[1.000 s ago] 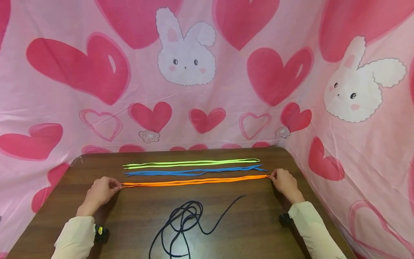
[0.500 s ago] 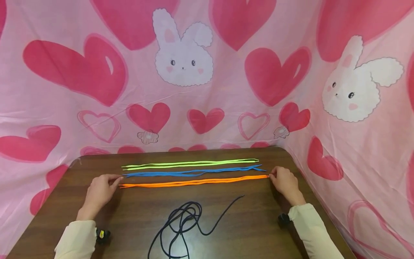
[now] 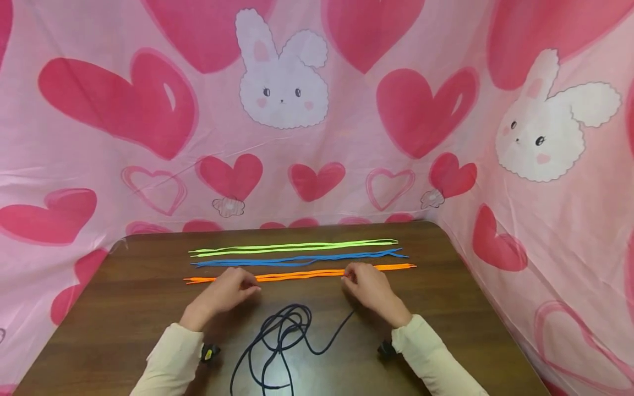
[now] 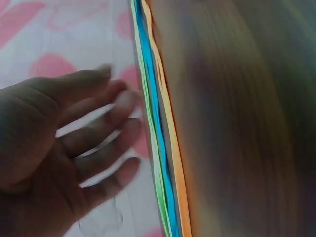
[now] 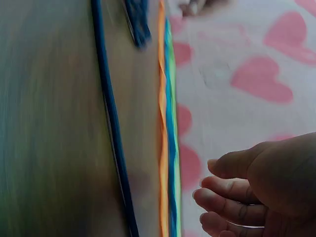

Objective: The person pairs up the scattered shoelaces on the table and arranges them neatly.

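A pink fabric backdrop printed with red hearts and white rabbit faces (image 3: pixel 351 110) hangs behind and beside a dark brown wood-grain table with rounded corners (image 3: pixel 455 291). Two cream sleeves (image 3: pixel 168 357) reach in from the near side. On the table's near middle lies a thin round black cord (image 3: pixel 279 348) in loose, overlapping loops, one stretch running off the bottom of the head view, another slanting up right until the right hand hides it. Beyond it, three doubled flat laces lie side by side, stretched nearly straight across the table: a bright orange lace (image 4: pixel 170 116) nearest the person, a blue lace (image 4: pixel 155 101) in the middle and a yellow-green lace (image 4: pixel 157 168) farthest away. The left hand (image 3: pixel 225 289) and right hand (image 3: pixel 371 289) are well apart, each hiding part of the orange lace from the head camera. Both are relaxed and empty, the left with gently bent, spread fingers and the right with thumb and fingers loosely curved, their tips apart. A small black device with a yellow patch (image 3: pixel 210 352) sits at the left wrist, a small plain black device (image 3: pixel 386 348) at the right.
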### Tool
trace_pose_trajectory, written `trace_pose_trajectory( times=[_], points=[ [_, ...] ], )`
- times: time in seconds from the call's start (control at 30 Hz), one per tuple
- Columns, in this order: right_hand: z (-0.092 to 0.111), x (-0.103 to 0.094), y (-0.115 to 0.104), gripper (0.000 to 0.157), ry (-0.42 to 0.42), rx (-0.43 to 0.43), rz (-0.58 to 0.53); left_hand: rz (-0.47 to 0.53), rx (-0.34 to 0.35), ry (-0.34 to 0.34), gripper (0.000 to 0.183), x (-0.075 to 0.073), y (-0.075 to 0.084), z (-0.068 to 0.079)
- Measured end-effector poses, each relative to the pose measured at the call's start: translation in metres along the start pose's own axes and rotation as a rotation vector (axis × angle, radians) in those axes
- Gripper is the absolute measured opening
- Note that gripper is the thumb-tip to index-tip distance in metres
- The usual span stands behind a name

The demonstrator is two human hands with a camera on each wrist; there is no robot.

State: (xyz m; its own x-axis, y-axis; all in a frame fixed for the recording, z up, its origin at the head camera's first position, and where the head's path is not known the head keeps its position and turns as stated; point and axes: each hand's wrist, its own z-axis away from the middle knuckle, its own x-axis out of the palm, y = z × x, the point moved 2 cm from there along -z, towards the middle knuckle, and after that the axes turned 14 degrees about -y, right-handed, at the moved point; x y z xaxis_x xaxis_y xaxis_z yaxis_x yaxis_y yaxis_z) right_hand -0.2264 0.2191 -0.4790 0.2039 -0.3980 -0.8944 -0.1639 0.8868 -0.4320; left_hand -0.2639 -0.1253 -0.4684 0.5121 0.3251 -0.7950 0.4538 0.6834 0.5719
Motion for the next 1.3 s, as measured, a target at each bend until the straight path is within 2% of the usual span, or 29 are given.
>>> trace_pose_trajectory(
  times=[0.13,0.37,0.5,0.67,0.9,1.13,1.3],
  points=[
    [-0.006,0.021,-0.030,0.013,-0.089,-0.058,-0.003,0.048,0.012,-0.082,0.005,0.016,0.020,-0.016],
    [-0.009,0.046,-0.062,0.021,-0.263,-0.122,-0.045,0.096,0.012,-0.123,0.004,0.036,0.045,-0.027],
    [-0.011,0.054,-0.071,0.019,-0.285,-0.112,-0.039,0.136,-0.015,-0.133,0.008,0.041,0.051,-0.028],
    [-0.014,0.059,-0.079,0.012,-0.302,-0.097,0.002,0.150,-0.078,-0.110,0.014,0.045,0.053,-0.029],
    [-0.010,0.062,-0.087,0.016,-0.349,-0.077,0.018,0.190,-0.142,-0.113,0.013,0.051,0.060,-0.028],
    [0.001,0.059,-0.096,0.015,-0.396,-0.052,-0.007,0.174,-0.143,-0.128,0.014,0.063,0.068,-0.019],
    [0.009,0.052,-0.105,0.011,-0.410,-0.088,-0.019,0.165,-0.122,-0.164,0.016,0.064,0.072,-0.010]
  ],
)
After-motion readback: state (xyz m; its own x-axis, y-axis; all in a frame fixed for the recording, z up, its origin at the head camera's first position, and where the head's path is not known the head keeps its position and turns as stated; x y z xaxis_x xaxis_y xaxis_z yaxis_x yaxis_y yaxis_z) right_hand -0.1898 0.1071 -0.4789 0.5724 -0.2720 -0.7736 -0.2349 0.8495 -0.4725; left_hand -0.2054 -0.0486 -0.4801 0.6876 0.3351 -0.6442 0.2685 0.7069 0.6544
